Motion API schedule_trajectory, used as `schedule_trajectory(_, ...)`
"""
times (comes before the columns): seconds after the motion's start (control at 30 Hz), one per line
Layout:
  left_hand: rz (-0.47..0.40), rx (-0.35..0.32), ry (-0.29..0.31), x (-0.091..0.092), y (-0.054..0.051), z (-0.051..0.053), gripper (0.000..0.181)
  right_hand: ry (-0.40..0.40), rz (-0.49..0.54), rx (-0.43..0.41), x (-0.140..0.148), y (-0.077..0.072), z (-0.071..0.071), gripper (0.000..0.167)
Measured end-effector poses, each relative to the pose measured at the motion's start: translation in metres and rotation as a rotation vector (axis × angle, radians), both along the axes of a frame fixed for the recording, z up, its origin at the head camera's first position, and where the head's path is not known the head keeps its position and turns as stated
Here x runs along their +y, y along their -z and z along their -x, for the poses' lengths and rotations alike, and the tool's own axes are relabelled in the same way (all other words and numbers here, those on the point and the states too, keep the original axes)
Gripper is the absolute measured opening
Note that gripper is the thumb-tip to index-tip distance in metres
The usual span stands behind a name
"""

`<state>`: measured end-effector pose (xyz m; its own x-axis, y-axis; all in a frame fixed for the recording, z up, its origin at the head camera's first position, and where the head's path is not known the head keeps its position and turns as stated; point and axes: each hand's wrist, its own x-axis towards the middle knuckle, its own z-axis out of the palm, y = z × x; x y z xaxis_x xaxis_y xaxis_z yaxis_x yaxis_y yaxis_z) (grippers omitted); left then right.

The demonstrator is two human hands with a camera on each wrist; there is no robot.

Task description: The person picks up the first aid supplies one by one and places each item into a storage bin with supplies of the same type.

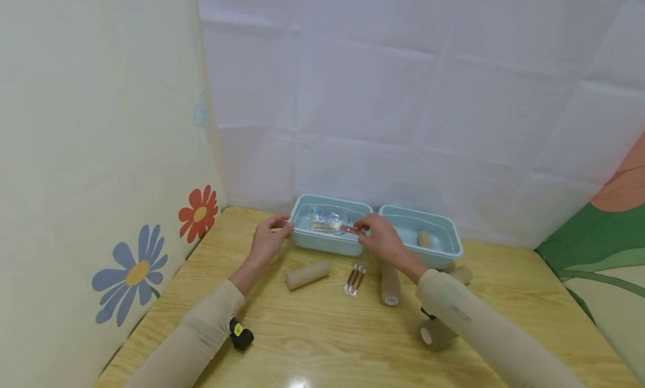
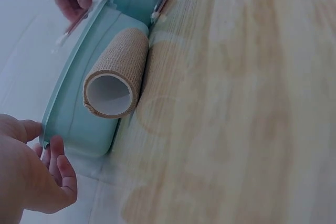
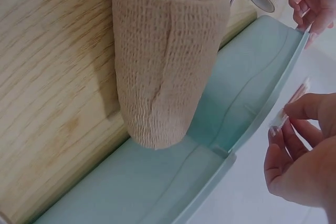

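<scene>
My left hand (image 1: 267, 239) pinches the left end rim of a light blue plastic bin (image 1: 322, 243), thumb on one side and fingers on the other. Above that bin's right end, my right hand (image 1: 381, 238) pinches a small clear pack of brown-stemmed cotton swabs (image 3: 296, 95) between thumb and fingertips. Inside the bin lie clear packets (image 1: 325, 224), their details blurred. A similar swab pack (image 1: 355, 280) lies on the table in front. Left of it, a tan bandage roll (image 1: 307, 275) lies on its side.
A second blue bin (image 1: 443, 259) stands to the right, with a tan roll (image 1: 424, 239) inside. More bandage rolls lie before it: one (image 1: 390, 287) near the right hand, others (image 1: 438, 333) partly behind the right sleeve. A white sheet (image 1: 353, 97) hangs behind the wooden table (image 1: 312, 343).
</scene>
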<state>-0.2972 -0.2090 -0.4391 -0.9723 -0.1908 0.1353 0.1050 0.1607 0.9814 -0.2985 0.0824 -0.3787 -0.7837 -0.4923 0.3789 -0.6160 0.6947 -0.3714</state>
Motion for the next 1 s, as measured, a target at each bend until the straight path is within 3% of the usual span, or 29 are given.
schedule_trajectory(0.37,0.009,0.000,0.003,0.000,0.000,-0.001,0.039,-0.079,-0.006,0.024,-0.012,0.006,0.006,0.022)
schedule_trajectory(0.7,0.005,0.000,0.007,0.000,-0.001,-0.003,0.040,-0.065,0.043,-0.062,-0.019,0.008,0.007,0.023)
schedule_trajectory(1.0,0.016,-0.002,0.002,0.000,-0.002,-0.004,0.040,-0.098,0.046,-0.059,-0.015,0.007,0.004,0.025)
